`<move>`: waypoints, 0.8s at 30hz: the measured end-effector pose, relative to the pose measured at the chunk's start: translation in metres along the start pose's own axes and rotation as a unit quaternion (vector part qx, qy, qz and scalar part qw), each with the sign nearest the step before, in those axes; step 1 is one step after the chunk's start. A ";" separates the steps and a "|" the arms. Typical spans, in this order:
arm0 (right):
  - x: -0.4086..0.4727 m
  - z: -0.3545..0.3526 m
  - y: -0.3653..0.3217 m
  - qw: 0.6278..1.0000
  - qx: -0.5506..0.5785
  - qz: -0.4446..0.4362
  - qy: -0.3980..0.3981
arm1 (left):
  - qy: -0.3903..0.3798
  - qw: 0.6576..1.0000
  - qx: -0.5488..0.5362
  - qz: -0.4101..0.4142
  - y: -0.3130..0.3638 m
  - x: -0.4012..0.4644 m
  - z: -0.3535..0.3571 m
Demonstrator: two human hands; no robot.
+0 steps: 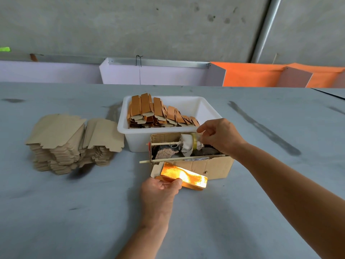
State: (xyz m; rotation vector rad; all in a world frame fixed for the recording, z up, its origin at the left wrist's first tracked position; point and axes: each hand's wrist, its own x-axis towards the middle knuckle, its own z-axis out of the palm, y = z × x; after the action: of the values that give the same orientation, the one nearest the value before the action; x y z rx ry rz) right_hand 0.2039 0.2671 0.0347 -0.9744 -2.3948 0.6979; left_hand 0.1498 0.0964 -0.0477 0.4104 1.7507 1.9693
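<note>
Gold-foil carton [183, 176] sat at 6 o'clock from the open cardboard box [214, 168], its near end clamped between the left hand's [160, 191] thumb and fingers. The right hand [220, 137] was at the tape roll [194, 141] inside that box; whether its fingers pinched anything I could not tell. A white tub [207, 109] stood at 12 o'clock.

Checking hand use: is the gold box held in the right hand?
No, the left hand grips the gold box; the right hand is over at the tape roll.
</note>
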 end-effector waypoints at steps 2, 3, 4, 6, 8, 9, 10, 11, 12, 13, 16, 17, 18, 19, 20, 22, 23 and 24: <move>-0.001 0.001 0.001 1.000 -0.001 -0.007 -0.005 | -0.001 1.000 -0.002 -0.001 0.000 0.000 0.000; -0.002 0.001 0.000 1.000 0.004 -0.005 -0.007 | -0.001 1.000 -0.003 -0.002 0.000 0.000 0.000; -0.002 0.002 0.000 1.000 0.013 -0.001 -0.006 | 0.000 1.000 -0.004 -0.002 0.000 0.000 0.000; -0.002 0.002 0.000 0.999 0.030 0.012 -0.001 | 0.001 1.000 -0.002 -0.003 0.000 0.000 0.000; -0.002 0.003 0.000 0.999 0.035 0.026 0.001 | 0.004 1.000 0.003 -0.002 0.000 0.000 -0.001; -0.003 0.003 0.000 0.999 0.033 0.032 0.000 | 0.006 1.000 0.004 -0.002 0.000 0.000 0.000; -0.003 0.004 0.001 0.999 0.030 0.036 -0.002 | 0.007 1.000 0.005 -0.002 0.000 0.000 0.000; -0.004 0.004 0.001 0.999 0.028 0.039 -0.004 | 0.008 1.000 0.006 -0.003 0.001 0.000 0.000; -0.004 0.004 0.001 0.999 0.027 0.041 -0.006 | 0.009 1.000 0.007 -0.004 0.001 0.000 0.000; -0.005 0.004 0.001 0.999 0.029 0.043 -0.007 | 0.010 1.000 0.008 -0.005 0.001 0.000 0.000; -0.006 0.003 0.001 0.998 0.034 0.049 -0.006 | 0.008 1.000 0.011 -0.006 0.000 0.000 0.000; -0.006 0.003 0.002 0.998 0.035 0.051 -0.006 | 0.007 1.000 0.012 -0.006 0.000 0.000 -0.001; -0.007 0.003 0.002 0.998 0.036 0.052 -0.007 | 0.007 1.000 0.011 -0.006 0.000 0.000 -0.001; -0.007 0.003 0.002 0.998 0.038 0.053 -0.006 | 0.006 1.000 0.011 -0.006 -0.001 0.000 -0.001; -0.007 0.003 0.002 0.998 0.040 0.053 -0.005 | 0.006 1.000 0.011 -0.005 -0.001 0.000 -0.001; -0.008 0.004 0.001 0.998 0.041 0.051 -0.002 | 0.006 1.000 0.008 -0.002 -0.002 0.000 -0.001; -0.008 0.004 0.001 0.998 0.038 0.049 -0.001 | 0.008 1.000 0.007 0.001 -0.001 0.000 -0.001; -0.008 0.004 0.001 0.998 0.034 0.048 -0.001 | 0.010 1.000 0.005 0.007 -0.001 0.000 -0.001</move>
State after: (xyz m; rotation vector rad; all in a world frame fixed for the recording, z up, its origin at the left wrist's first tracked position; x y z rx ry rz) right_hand 0.2073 0.2606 0.0287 -1.0649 -2.3230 0.8104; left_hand 0.1495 0.0954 -0.0488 0.4077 1.7747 1.9818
